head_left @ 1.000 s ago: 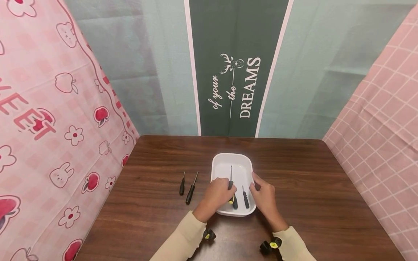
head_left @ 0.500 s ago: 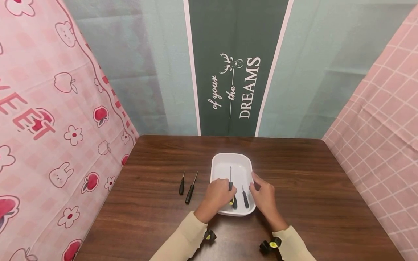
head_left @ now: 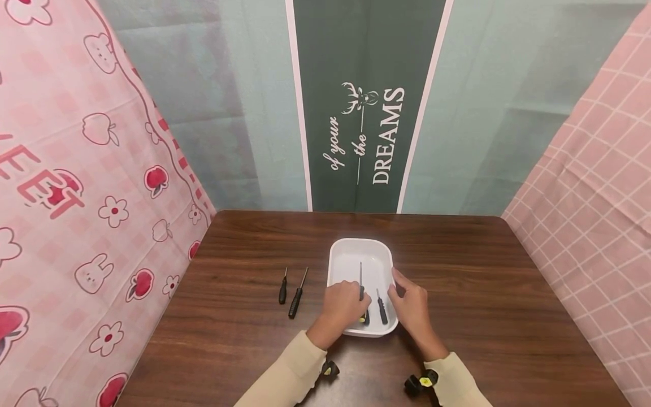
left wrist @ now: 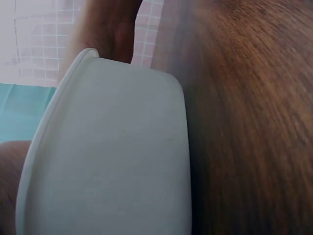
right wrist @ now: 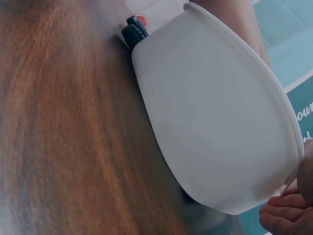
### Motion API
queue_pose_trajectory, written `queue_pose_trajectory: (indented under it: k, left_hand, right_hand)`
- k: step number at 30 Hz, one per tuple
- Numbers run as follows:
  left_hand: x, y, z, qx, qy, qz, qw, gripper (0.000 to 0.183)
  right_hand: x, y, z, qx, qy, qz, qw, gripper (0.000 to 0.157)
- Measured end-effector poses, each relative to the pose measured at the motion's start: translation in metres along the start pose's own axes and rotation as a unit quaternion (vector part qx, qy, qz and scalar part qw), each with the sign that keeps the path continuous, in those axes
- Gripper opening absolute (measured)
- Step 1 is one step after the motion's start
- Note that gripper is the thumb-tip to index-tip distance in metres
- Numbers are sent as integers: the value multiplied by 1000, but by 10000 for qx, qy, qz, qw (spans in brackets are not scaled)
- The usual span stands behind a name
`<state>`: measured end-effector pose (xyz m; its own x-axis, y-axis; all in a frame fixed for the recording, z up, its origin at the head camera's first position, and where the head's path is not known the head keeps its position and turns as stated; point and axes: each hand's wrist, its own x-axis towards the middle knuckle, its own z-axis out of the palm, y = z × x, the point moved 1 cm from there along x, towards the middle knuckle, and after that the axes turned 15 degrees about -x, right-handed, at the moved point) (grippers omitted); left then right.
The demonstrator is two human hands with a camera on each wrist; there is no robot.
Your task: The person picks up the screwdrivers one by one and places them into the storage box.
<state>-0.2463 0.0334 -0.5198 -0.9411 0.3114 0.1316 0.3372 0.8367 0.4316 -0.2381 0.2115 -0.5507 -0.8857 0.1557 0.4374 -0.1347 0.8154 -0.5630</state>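
A white plastic tray (head_left: 356, 244) stands on the table. My left hand (head_left: 344, 305) reaches inside it, fingers curled round the black handle of a screwdriver (head_left: 361, 275) whose metal shaft points to the far end. Below those fingers shows a black-and-yellow handle end (head_left: 363, 319), partly hidden. To the right of it inside the tray lies a small black screwdriver (head_left: 382, 308). My right hand (head_left: 412, 308) grips the tray's right rim; in the right wrist view its fingers (right wrist: 281, 215) show at the rim. Both wrist views mostly show the tray's outer wall (left wrist: 117, 142).
Left of the tray, two black-handled screwdrivers lie on the brown wooden table (head_left: 458, 271): a short one (head_left: 282, 291) and a longer one (head_left: 296, 302). Fabric hangs behind and at both sides, with a pink patterned cloth (head_left: 117, 169) on the left.
My left hand has shifted slightly to the right inside the tray, covering more of the black-and-yellow handle end. The right hand and tray have hardly moved.
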Motion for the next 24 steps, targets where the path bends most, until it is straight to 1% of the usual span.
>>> queue_pose_trajectory:
  k: [7, 14, 24]
  left_hand:
    - [0, 2, 4, 276, 78, 32, 9996, 43]
    - [-1, 1, 8, 352, 383, 161, 9985, 42]
    - [-1, 0, 11, 435, 379, 178, 9982, 44]
  right_hand:
    - [-1, 1, -1, 29, 32, -24, 10000, 42]
    - [0, 2, 0, 34, 2, -9, 10000, 42]
    - [0, 1, 1, -22, 49, -33, 10000, 41]
